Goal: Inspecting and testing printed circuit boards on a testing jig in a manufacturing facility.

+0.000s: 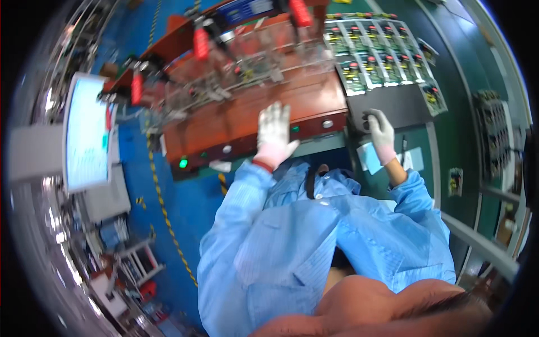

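My left hand [274,132], in a white glove, lies flat with its fingers stretched out on or just over the reddish-brown top of a test fixture [314,98]. Nothing shows in it. Along the fixture's far side run clear plates and toggle clamps with red handles [200,44]. To the right, my gloved right hand [383,137] is at the near edge of a dark flat pad [393,106]. Its fingers are curled, with something small and dark at their tips that I cannot make out.
White trays of green circuit boards [376,56] stand beyond the pad. Light blue sheets [414,159] and a pen [404,145] lie by my right wrist. A single circuit board [455,182] is farther right. At left are a lit screen [87,135] and a blue floor with yellow-black tape.
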A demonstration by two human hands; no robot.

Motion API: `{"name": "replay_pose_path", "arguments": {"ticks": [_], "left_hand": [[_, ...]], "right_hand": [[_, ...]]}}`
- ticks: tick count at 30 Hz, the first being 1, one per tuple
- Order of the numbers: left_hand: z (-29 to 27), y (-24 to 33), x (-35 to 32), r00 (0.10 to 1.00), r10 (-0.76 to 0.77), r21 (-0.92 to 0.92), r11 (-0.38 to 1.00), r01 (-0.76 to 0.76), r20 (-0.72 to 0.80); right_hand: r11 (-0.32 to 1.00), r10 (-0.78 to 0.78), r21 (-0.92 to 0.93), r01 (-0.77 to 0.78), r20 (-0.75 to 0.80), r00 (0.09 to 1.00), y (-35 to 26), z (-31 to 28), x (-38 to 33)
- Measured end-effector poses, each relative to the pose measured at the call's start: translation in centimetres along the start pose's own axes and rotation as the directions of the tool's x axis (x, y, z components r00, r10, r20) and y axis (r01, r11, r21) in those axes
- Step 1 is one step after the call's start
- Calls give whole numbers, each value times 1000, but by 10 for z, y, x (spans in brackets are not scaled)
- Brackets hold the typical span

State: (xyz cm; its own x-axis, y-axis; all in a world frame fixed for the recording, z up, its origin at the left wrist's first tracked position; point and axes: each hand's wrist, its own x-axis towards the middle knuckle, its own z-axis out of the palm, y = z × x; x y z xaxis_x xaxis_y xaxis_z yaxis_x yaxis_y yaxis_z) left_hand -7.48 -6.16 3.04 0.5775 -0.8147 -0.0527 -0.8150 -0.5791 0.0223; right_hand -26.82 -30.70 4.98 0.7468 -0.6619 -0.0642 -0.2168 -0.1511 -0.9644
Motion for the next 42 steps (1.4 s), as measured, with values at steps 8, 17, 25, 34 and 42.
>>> {"name": "replay_pose_path", "arguments": {"ticks": [8,17,25,34,42], "left_hand": [[0,33,-5,996,38,-173,984,-53,-85],[2,-158,-98,975,6,-156,987,-41,-221],[-5,-279,-130,987,153,-134,978,-158,-51],[0,-280,-109,964,192,-94,973,-211,-184],[8,-274,-103,946,131,-109,979,-170,-298]], "right_hand": [[957,-188,255,136,191,963,-58,91,1],[939,-343,224,261,542,768,-184,216,10],[397,-897,111,911,255,360,-294,410,26],[40,-970,-248,968,221,97,-316,505,81],[833,-475,-142,535,313,822,-417,501,61]]}}
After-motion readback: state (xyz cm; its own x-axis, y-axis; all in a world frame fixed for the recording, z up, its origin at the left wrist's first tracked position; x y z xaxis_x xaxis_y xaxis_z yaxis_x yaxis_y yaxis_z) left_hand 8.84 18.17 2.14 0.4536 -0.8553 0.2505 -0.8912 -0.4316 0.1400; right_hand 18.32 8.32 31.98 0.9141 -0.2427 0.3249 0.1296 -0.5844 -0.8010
